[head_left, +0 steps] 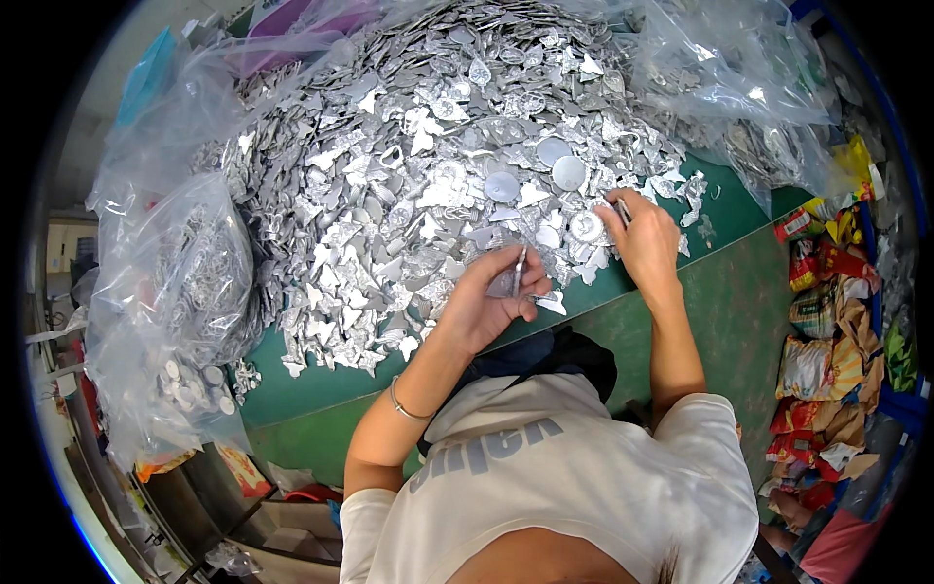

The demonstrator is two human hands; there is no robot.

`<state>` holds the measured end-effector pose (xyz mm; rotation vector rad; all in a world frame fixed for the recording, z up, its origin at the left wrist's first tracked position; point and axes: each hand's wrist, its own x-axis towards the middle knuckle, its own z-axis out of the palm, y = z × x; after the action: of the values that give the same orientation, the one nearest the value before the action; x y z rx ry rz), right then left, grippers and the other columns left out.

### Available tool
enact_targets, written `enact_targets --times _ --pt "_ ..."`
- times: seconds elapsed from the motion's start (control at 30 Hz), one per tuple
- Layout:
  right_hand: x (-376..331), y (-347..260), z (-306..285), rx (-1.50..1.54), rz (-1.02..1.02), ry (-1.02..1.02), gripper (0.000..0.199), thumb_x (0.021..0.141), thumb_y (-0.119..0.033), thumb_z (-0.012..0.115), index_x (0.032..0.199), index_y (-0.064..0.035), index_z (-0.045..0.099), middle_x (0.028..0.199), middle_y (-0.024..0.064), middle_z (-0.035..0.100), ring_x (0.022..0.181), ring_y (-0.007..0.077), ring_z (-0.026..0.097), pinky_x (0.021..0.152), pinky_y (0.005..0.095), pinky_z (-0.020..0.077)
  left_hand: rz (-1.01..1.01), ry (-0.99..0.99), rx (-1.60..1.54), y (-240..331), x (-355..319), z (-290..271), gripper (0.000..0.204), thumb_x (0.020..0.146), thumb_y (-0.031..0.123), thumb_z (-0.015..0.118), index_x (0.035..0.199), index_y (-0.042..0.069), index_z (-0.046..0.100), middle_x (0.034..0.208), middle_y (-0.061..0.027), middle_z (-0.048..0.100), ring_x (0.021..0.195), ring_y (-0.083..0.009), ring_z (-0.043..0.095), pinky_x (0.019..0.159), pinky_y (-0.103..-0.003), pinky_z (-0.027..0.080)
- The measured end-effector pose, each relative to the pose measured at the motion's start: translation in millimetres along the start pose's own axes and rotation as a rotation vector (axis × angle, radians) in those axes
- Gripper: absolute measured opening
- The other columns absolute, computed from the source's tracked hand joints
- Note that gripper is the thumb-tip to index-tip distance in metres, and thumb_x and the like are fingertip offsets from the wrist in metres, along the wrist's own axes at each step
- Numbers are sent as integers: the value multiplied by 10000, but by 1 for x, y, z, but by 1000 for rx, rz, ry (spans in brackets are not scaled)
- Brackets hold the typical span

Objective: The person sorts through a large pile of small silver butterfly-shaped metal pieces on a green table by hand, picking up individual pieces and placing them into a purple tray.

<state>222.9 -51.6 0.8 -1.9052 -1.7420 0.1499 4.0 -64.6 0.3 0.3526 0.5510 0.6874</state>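
A large heap of flat silver metal pieces (370,234) spreads over the green table in front of me. Near its front edge, my left hand (479,304) is palm up, its fingers curled round a few thin metal pieces (520,271) seen mostly edge-on. To the right, my right hand (650,243) pinches a small metal piece (624,211) between thumb and fingers; its shape is mostly hidden. Just left of that hand lies a round, scalloped piece (586,227). Smooth round discs (502,187) rest on the heap beyond my hands.
Clear plastic bags of metal pieces (199,282) stand on the left, and another bag (744,68) lies at the far right. The green table edge (749,238) runs close to my body. Colourful crumpled packaging (822,360) is piled beyond it on the right.
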Motion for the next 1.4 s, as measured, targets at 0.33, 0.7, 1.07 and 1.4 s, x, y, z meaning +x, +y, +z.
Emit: enact_targets --times 0.33,0.7,1.07,1.4 --pt "7 24 -22 1349 473 -73 107 835 -102 626 868 -35 548 589 -22 452 478 56 360 444 197 281 788 221 1791 -26 41 43 199 769 111 655 963 75 628 883 -97 555 720 -251 588 598 -354 463" --pt "6 51 -46 1587 632 -97 364 944 -174 409 1232 49 413 981 162 625 494 158 552 299 179 344 666 216 1678 -24 72 42 204 747 84 665 914 50 552 856 -90 540 785 -259 589 633 -369 473" --pt "31 26 -13 396 199 -33 308 779 -264 674 957 -16 634 752 107 623 675 212 558 594 319 440 162 280 11 9 54 38 195 870 104 527 1034 -2 520 870 -73 584 765 -155 580 585 -224 472" --pt "56 42 3 464 105 -151 288 713 -249 730 851 -11 646 844 199 640 787 296 633 683 394 460 113 199 88 4 30 34 316 839 -19 486 1151 32 469 1043 -120 568 897 -187 577 732 -314 515"
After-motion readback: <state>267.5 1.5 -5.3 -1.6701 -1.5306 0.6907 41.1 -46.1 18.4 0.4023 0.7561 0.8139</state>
